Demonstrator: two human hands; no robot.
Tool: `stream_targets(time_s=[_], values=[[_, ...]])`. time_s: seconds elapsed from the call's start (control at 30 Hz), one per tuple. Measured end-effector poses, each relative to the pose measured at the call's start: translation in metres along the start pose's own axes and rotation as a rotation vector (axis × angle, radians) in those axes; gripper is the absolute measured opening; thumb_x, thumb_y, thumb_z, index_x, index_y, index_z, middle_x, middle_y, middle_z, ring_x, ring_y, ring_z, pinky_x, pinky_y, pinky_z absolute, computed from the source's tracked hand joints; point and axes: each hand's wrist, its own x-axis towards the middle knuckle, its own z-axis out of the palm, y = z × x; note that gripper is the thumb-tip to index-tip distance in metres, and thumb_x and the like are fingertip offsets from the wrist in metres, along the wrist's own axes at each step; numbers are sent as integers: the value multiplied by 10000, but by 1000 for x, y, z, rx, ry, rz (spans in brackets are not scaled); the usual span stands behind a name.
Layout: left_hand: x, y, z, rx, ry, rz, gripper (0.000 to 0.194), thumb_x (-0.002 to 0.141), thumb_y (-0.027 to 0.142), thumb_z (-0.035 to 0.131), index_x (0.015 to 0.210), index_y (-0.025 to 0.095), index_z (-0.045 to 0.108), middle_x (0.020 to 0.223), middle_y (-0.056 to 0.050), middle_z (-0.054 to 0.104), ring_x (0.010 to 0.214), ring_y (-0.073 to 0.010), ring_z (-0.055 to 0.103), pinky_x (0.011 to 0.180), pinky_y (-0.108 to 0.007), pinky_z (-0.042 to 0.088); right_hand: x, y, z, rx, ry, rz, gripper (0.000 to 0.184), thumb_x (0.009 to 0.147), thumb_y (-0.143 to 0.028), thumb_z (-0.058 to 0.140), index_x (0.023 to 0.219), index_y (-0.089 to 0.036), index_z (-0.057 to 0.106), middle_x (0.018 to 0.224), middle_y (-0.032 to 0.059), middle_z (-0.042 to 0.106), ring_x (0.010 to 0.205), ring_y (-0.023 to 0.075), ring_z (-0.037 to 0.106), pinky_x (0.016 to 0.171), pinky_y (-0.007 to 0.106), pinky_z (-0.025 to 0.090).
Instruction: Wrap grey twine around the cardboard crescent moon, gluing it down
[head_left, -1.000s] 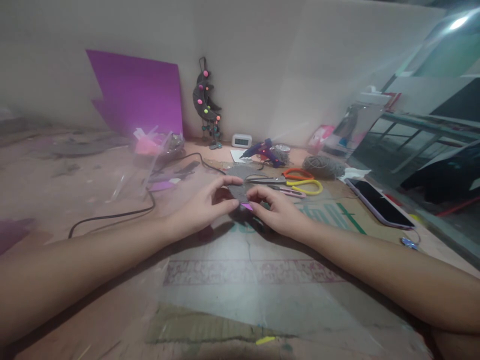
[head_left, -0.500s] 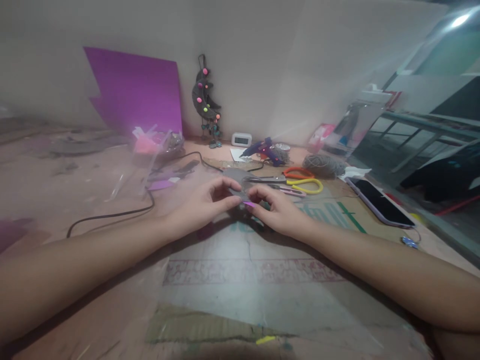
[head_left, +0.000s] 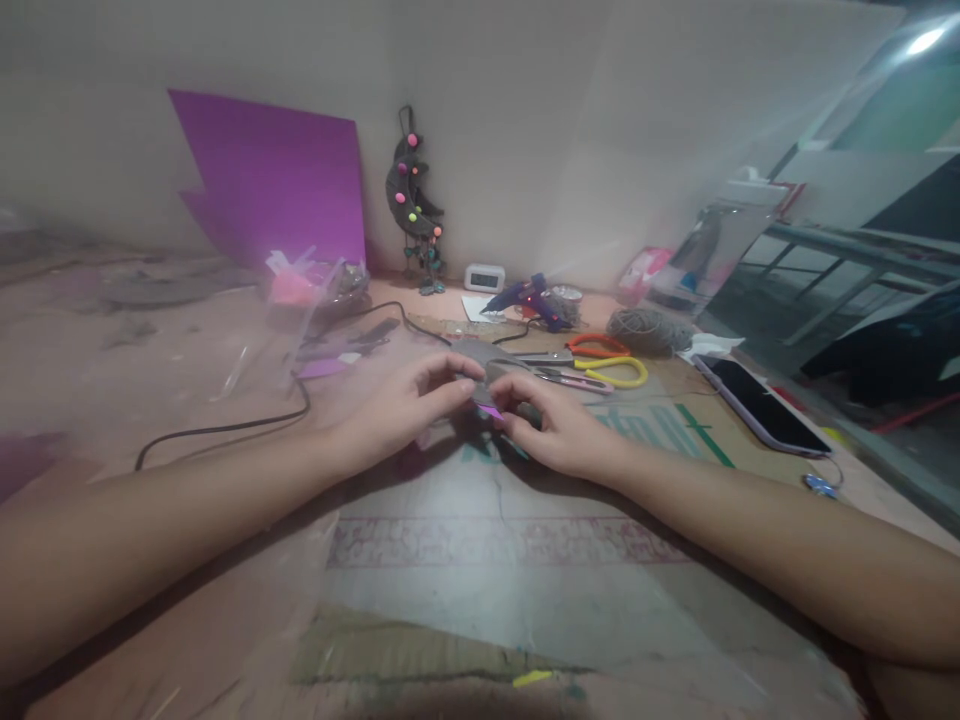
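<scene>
Above the board, in the middle of the head view, my left hand point(head_left: 431, 395) is closed in a pinch on a small grey piece point(head_left: 484, 394), which looks like felt or foam. From the other side, my right hand point(head_left: 551, 420) has its thumb and fingers closed at the edge of that same piece. A bit of purple paper point(head_left: 491, 411) sticks out at its lower edge, by the right fingertips. Just behind the fingers there is a larger grey sheet point(head_left: 487, 352). My fingers hide part of the small piece.
Orange-handled pliers point(head_left: 598, 345), yellow-handled scissors point(head_left: 630, 373) and a pink cutter point(head_left: 577, 382) lie behind my right hand. Farther back stand a blue glue gun point(head_left: 529, 297) and a small clock point(head_left: 484, 278). Grey yarn point(head_left: 649, 330) and a phone point(head_left: 761, 405) are at right; a black cable point(head_left: 225, 432) runs left.
My fingers have shifted slightly on the grey piece, and the right fingertips sit a little apart from the purple bit, which shows more. The view moved very slightly.
</scene>
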Motion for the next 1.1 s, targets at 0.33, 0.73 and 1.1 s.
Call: stream_targets(time_s=[0.33,0.73,1.1], values=[[1,1,2,67,52,-9,356,788,423,713,1073,229,624,718,11,609,504,-96,514,371,-174,387,0,-2,-3,24,-27,76,210,853,-335,610,984,-185,542,851,30,637,768,163,589,680,284,482],[-2,8,5,100,99,44,209,796,347,708,946,207,671,677,16,619,564,-117,558,481,-208,431,1,-1,-2,-6,-63,92,261,867,-394,605,1004,-176,565,880,46,641,795,175,587,681,289,471],[-6,10,3,336,90,131,200,842,321,649,996,195,676,658,29,628,623,-126,600,554,-207,458,0,0,-3,-37,-63,104,297,877,-422,577,1011,-157,574,944,82,648,842,197,598,717,307,471]])
